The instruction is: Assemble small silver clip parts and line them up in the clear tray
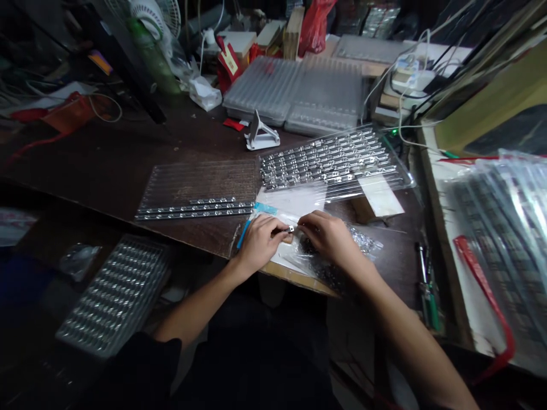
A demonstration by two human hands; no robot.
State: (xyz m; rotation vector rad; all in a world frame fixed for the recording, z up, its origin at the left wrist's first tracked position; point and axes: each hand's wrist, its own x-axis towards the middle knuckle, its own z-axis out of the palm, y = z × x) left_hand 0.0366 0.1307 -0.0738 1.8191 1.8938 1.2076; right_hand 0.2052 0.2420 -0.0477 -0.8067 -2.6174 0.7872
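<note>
My left hand (260, 240) is pinched around a small shiny metal part (291, 229), its end showing past the fingertips. Facing it, my right hand (328, 234) has thumb and fingers pressed together close to that end; whatever they hold is too small to make out. Below my right hand lies a clear plastic bag (368, 241) with many tiny metal pieces. A white sheet (294, 196) lies beyond my hands. To the left, a clear ribbed tray (200, 179) has a few rows of metal parts along its near side. A fuller tray (329, 156) of similar parts rests at the back right.
A pale block (380, 196) stands beside the fuller tray. Behind are a white folding stand (260, 134) and stacked clear trays (262, 85). Green-handled screwdrivers (431, 304) lie at right. Another filled tray stack (113, 296) sits lower left, below the table edge.
</note>
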